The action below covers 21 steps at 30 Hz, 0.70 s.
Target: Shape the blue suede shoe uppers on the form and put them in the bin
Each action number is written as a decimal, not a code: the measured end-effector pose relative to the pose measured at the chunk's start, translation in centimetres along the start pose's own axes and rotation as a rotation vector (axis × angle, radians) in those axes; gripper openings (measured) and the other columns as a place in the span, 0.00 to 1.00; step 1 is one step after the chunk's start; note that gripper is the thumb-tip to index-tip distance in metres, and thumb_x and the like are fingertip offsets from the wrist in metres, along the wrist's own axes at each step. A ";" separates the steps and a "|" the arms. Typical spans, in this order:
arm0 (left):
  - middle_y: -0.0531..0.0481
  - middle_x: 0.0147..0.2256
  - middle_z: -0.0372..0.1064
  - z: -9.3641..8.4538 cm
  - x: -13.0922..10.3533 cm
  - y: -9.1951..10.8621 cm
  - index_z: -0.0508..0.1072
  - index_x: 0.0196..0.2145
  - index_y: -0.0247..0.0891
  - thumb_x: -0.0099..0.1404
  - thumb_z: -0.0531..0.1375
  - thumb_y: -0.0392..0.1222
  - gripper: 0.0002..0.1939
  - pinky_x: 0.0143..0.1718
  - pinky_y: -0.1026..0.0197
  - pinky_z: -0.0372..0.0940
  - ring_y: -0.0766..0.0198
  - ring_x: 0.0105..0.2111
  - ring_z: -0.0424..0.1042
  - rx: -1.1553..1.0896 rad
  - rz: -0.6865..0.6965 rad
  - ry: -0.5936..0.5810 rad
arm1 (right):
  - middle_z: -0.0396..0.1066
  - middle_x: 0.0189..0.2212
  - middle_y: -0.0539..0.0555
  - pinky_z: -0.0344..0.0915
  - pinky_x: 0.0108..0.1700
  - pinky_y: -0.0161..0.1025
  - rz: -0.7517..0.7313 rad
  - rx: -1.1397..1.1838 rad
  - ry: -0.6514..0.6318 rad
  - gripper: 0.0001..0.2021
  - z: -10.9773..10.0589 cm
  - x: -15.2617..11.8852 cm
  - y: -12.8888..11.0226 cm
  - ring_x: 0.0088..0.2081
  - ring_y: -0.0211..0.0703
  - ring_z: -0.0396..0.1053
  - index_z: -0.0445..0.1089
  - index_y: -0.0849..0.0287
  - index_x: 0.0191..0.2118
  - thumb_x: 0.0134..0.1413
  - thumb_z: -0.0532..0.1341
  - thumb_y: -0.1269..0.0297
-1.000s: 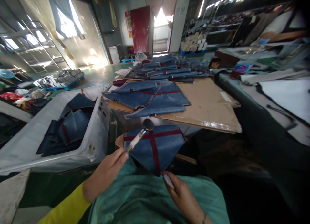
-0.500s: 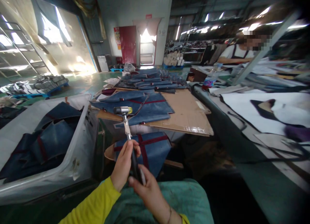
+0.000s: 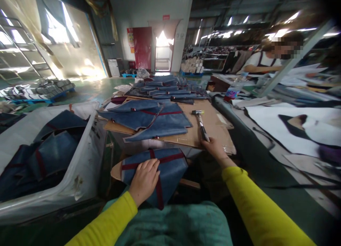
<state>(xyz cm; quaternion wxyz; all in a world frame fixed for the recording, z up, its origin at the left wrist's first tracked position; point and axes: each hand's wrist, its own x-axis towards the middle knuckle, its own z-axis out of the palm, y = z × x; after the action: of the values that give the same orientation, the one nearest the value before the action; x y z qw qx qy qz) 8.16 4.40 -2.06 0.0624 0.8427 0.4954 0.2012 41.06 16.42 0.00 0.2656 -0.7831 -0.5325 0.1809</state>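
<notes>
My left hand lies palm down, fingers stretched forward, on a blue leather-like piece crossed by dark red strips. This piece rests low in front of me, above my lap, with a tan edge showing at its left end. My right hand is closed round the handle end of a hammer with a metal head and a yellowish face. The hammer is over the right part of a cardboard sheet, its head pointing away from me. I cannot tell whether it touches the cardboard.
More blue pieces lie on the cardboard, with a stack behind. A white bin of blue pieces stands at left. At right is a table with white sheets and a bottle. A person sits beyond.
The hammer has gone from both hands in the middle to my right hand alone, over the cardboard at right. My left hand has let go of it and come down on the blue piece.
</notes>
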 end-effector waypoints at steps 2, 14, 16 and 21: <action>0.43 0.55 0.62 0.0 0.0 0.2 0.60 0.57 0.38 0.69 0.47 0.40 0.20 0.54 0.49 0.55 0.56 0.54 0.59 0.015 0.011 0.002 | 0.71 0.33 0.63 0.59 0.36 0.39 -0.053 -0.069 0.065 0.18 -0.3 -0.6 0.4 0.34 0.48 0.68 0.71 0.66 0.41 0.49 0.58 0.57; 0.41 0.58 0.58 -1.0 -1.2 0.2 0.56 0.59 0.37 0.56 0.61 0.56 0.38 0.56 0.47 0.52 0.50 0.57 0.56 -0.123 -0.048 -0.015 | 0.74 0.28 0.53 0.67 0.33 0.36 -0.177 0.433 -0.172 0.18 5.3 -14.1 -4.2 0.32 0.46 0.70 0.72 0.59 0.34 0.44 0.60 0.48; 0.39 0.58 0.57 -1.4 -2.0 0.4 0.54 0.60 0.37 0.52 0.64 0.57 0.44 0.56 0.45 0.53 0.48 0.56 0.56 -0.153 -0.088 0.012 | 0.73 0.27 0.52 0.67 0.32 0.35 -0.246 0.454 -0.231 0.18 4.1 -14.8 -7.0 0.31 0.45 0.70 0.72 0.58 0.33 0.43 0.61 0.48; 0.41 0.55 0.61 -4.5 -4.4 -0.6 0.57 0.59 0.39 0.58 0.60 0.45 0.32 0.54 0.47 0.58 0.51 0.54 0.60 -0.257 -0.179 0.226 | 0.70 0.26 0.51 0.67 0.29 0.33 -0.709 0.439 -0.329 0.11 0.8 -19.7 -16.3 0.27 0.40 0.68 0.71 0.56 0.33 0.51 0.59 0.54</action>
<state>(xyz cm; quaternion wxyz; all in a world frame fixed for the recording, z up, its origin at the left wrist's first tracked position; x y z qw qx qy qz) 4.01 0.48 0.62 0.1313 0.7525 0.5424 0.3497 21.34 3.03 9.31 0.3831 -0.4381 -0.7521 0.3094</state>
